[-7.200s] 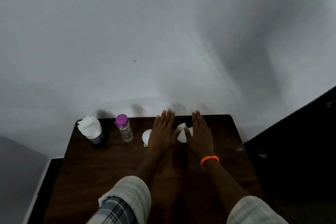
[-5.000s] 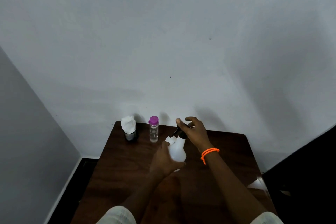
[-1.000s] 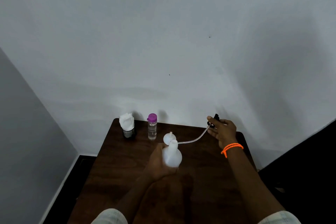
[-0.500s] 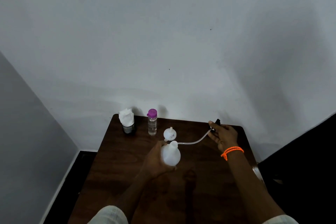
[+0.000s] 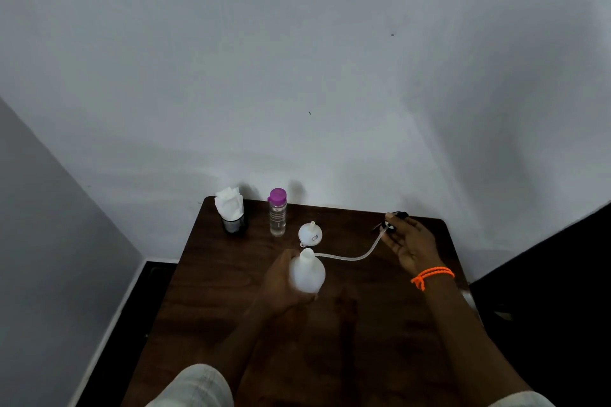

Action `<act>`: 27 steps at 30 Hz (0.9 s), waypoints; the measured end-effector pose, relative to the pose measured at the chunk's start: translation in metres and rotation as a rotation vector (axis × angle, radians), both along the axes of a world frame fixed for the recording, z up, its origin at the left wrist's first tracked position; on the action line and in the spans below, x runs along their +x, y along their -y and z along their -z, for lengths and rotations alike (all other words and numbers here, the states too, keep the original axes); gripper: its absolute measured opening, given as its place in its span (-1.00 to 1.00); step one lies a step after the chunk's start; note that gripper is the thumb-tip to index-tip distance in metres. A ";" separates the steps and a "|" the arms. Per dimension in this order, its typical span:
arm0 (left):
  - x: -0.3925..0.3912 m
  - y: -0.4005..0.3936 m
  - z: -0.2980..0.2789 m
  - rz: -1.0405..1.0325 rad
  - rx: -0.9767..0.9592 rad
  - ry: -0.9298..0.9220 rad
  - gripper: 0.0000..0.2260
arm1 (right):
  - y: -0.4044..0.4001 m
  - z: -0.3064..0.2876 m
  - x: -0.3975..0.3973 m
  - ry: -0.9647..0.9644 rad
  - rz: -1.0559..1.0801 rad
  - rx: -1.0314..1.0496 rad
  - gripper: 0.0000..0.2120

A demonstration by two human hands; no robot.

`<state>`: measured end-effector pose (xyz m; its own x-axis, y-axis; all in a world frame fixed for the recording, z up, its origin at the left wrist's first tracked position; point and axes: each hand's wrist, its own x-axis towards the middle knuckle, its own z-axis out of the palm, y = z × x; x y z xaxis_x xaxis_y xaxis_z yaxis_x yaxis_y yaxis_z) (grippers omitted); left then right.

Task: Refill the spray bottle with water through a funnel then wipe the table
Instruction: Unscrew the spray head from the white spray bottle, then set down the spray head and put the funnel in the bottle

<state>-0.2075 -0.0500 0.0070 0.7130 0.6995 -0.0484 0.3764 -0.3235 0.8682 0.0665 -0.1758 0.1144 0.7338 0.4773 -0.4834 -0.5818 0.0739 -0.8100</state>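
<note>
My left hand [image 5: 281,284] grips the white spray bottle [image 5: 307,273] upright on the dark wooden table [image 5: 211,291]; its neck is uncapped. My right hand [image 5: 411,246] is at the table's far right, palm up, with the black spray head [image 5: 393,221] at its fingertips. The head's clear dip tube [image 5: 350,256] curves back toward the bottle's neck. A small white funnel [image 5: 310,234] lies on the table just behind the bottle. A clear water bottle with a purple cap [image 5: 277,212] stands behind it to the left.
A dark cup holding white tissues [image 5: 231,213] stands at the table's far left corner, close to the white wall. The floor drops away dark on both sides of the table. An orange band circles my right wrist.
Over the last second my right hand lowered the spray head to the table's far right, with its tube drawn out of the bottle. My left hand kept holding the bottle.
</note>
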 end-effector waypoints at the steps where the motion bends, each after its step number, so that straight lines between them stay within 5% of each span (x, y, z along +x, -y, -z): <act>1: 0.000 -0.001 0.002 -0.009 0.004 -0.008 -0.22 | 0.001 0.002 0.003 -0.006 -0.017 0.009 -0.67; 5: 0.000 -0.005 0.014 -0.024 0.000 -0.051 -0.17 | 0.010 0.015 0.014 -0.030 -0.053 0.005 -0.82; 13: -0.006 -0.008 0.033 -0.077 -0.048 -0.063 -0.32 | 0.034 0.063 0.018 -0.108 -0.206 -0.101 -0.63; 27: 0.008 0.008 0.096 -0.030 -0.066 -0.148 -0.10 | 0.012 0.177 -0.032 -0.149 -0.464 -0.465 -0.59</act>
